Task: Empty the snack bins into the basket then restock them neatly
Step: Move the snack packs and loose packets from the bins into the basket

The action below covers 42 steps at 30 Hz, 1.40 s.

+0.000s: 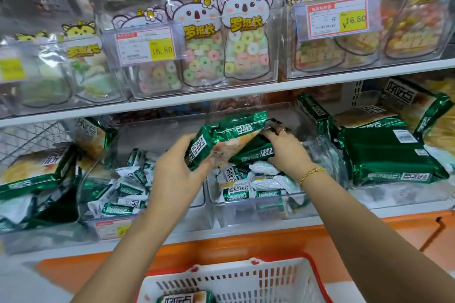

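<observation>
Head view: a green snack pack (229,135) is gripped at either end by the left hand (177,172) and right hand (288,150), just above the clear bin (246,214). It is best lifted level, then lowered into the basket (270,275) below the grip.

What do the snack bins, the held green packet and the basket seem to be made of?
Snack bins: clear rigid plastic, perhaps acrylic; contents show through the walls.
Green packet: glossy foil-like film, probably metallised plastic; it creases and glints.
Basket: moulded plastic, white with red rim; slotted walls.
</observation>
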Motion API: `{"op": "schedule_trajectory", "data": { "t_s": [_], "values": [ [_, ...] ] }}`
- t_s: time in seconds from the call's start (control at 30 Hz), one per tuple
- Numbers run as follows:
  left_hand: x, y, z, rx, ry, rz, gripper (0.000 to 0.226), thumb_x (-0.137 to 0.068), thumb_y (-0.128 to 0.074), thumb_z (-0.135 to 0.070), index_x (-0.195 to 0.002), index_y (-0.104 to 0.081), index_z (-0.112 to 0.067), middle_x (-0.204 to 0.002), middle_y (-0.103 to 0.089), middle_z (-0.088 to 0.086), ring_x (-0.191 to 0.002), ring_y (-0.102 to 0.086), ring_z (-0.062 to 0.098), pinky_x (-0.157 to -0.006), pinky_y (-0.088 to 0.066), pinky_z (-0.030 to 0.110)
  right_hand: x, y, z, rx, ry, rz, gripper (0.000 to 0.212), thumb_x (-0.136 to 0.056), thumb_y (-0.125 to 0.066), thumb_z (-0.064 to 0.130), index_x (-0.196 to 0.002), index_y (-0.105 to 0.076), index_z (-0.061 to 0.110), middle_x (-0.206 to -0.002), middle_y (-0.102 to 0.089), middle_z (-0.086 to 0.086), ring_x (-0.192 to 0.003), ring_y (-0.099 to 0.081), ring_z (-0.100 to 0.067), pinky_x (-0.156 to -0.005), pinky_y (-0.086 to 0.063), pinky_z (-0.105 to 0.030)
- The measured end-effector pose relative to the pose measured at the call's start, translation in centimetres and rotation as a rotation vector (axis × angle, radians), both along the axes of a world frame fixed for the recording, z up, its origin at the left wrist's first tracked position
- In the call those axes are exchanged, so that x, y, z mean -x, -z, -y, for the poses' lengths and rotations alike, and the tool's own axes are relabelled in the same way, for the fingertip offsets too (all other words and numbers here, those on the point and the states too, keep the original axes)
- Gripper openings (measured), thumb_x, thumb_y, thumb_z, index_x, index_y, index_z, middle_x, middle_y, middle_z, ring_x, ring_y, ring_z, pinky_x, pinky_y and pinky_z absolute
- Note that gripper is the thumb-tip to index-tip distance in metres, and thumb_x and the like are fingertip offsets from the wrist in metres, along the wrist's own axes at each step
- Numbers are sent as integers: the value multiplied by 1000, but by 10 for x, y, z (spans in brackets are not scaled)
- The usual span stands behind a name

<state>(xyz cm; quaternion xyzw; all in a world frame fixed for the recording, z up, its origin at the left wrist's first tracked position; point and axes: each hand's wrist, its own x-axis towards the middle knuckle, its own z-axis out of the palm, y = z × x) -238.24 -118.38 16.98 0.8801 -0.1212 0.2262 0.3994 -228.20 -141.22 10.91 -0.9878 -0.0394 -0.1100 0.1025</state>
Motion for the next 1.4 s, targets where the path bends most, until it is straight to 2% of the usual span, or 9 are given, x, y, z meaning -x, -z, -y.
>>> {"op": "schedule_trajectory", "data": {
  "t_s": [0.27,0.5,0.67,0.73,0.93,1.03,1.17,1.3,1.4],
  "values": [
    [30,-15,-50,319,-7,-458,34,-79,-75,-24,-111,-65,-20,-105,-70,-7,-91,-67,9,-84,-52,31,25,-30,-19,80,38,210,53,-89,-63,26,-136,-42,18,-124,-56,-10,-111,-53,-31,-87,-47,-38],
    [84,0,-99,633,-20,-596,20,-81,-66,-18,-101,-67,-14,-93,-74,6,-84,-70,24,-74,-51,37,89,-95,-17,205,-60,250,48,-87,-62,42,-128,-47,20,-111,-61,-6,-98,-60,-27,-74,-47,-35],
    [111,13,-129,604,56,-705,48,-67,-80,-40,-104,-67,-13,-97,-74,7,-94,-69,27,-87,-49,41,151,-141,-10,-204,-144,-17,43,-70,-72,55,-98,-64,24,-78,-63,6,-68,-54,-12,-57,-36,-27],
    [114,16,-138,537,146,-798,69,-55,-86,-50,-107,-67,-10,-101,-73,13,-95,-69,31,-89,-49,43,168,-147,-10,-394,-214,-218,45,-59,-75,59,-89,-68,26,-75,-68,0,-69,-58,-16,-60,-36,-27],
    [125,48,-127,303,289,-945,50,-77,-74,-34,-118,-62,-7,-110,-71,9,-103,-67,26,-88,-54,33,199,-81,-43,-540,-352,-565,54,-52,-77,53,-101,-57,42,-146,-40,-16,-133,-38,-37,-107,-35,-51],
    [125,81,-122,77,305,-960,68,-64,-82,-49,-121,-58,-21,-128,-61,0,-115,-59,19,-101,-46,36,209,-26,-63,-546,-488,-632,34,-60,-80,53,-85,-69,33,-103,-66,-20,-92,-64,-27,-81,-46,-38],
    [121,130,-115,-418,298,-1002,63,-80,-74,-35,-136,-47,-20,-147,-41,1,-130,-43,22,-105,-34,29,209,34,-67,-632,-439,-698,23,-66,-82,43,-69,-68,24,-53,-51,3,-48,-42,-3,-54,-28,-22],
    [125,178,-104,-646,359,-1126,65,-84,-70,-34,-139,-46,-11,-147,-41,7,-130,-42,25,-103,-34,31,205,84,-62,-550,-286,-823,66,-58,-77,62,-72,-56,1,-54,-36,0,-51,-30,-14,-53,-21,-28],
    [127,212,-104,-736,367,-1213,56,-86,-68,-28,-130,-52,1,-138,-49,18,-123,-47,34,-99,-37,35,204,116,-62,-485,-203,-861,60,-60,-76,63,-68,-55,8,-52,-39,1,-49,-32,-14,-53,-24,-27]
  ]
}}
